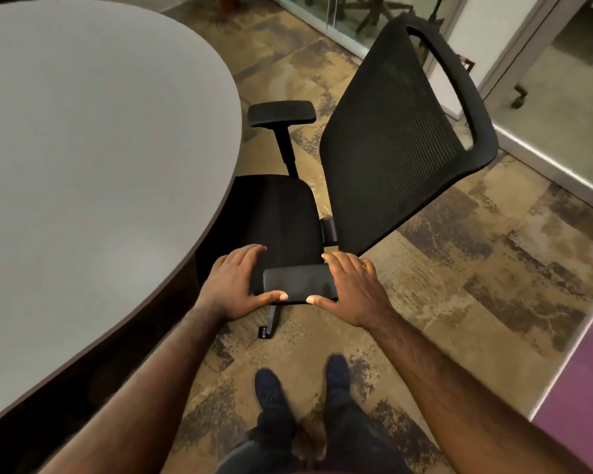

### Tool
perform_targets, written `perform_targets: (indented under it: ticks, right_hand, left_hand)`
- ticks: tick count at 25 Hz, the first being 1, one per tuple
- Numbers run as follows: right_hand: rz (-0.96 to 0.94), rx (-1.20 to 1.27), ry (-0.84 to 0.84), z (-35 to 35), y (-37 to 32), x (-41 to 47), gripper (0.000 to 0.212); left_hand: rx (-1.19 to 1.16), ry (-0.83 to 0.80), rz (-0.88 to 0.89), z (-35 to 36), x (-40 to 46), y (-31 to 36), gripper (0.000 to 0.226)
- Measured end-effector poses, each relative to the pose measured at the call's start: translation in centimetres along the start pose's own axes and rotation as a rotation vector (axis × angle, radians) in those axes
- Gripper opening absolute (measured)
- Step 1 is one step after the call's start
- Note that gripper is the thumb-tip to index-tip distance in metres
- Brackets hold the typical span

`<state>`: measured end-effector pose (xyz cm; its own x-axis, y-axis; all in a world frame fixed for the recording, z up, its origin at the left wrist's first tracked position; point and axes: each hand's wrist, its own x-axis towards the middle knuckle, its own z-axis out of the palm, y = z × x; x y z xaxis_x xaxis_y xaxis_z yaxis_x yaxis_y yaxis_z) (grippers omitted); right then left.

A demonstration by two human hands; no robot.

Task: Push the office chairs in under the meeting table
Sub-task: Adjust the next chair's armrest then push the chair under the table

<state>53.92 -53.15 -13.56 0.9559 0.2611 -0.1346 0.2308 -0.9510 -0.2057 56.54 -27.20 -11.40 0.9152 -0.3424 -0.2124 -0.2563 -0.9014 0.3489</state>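
Patchy brown carpet (442, 302) lay open toward three o'clock beside one grey table (83, 165). One black chair (391, 138) stood at one o'clock, its seat partly under the table's curved edge. Both hands clasped its near armrest (300, 282): left hand (235, 285) and right hand (351, 289) half curled around opposite ends.

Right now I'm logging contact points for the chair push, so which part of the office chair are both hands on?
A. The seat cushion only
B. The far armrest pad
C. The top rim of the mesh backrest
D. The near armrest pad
D: the left hand and right hand grip opposite ends of the near armrest pad, while the mesh backrest and far armrest pad stand untouched.
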Motion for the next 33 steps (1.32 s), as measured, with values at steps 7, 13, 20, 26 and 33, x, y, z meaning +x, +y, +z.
perform_targets:
  ticks: [7, 13, 20, 26, 33]
  right_hand:
    - [-0.097, 0.043, -0.21, 4.7, 4.2, 3.4, 0.105]
    - [-0.143, 0.052, -0.318, 8.2, 5.4, 5.3, 0.12]
    - [-0.129, 0.071, -0.307, 9.3, 5.6, 6.6, 0.106]
    - [-0.143, 0.059, -0.307, 9.6, 5.6, 6.9, 0.105]
    - [-0.147, 0.079, -0.311, 9.9, 5.6, 7.1, 0.107]
  left_hand:
    - [-0.35, -0.113, -0.374, 8.2, 1.5, 1.4, 0.112]
    - [-1.076, 0.173, -0.762, 13.8, 2.9, 2.8, 0.103]
    - [-1.566, 0.388, -0.926, 16.7, 3.6, 4.1, 0.074]
    - [-1.933, 0.41, -0.939, 17.2, 3.7, 5.2, 0.039]
    - [-1.964, 0.441, -0.973, 17.1, 4.0, 5.0, 0.034]
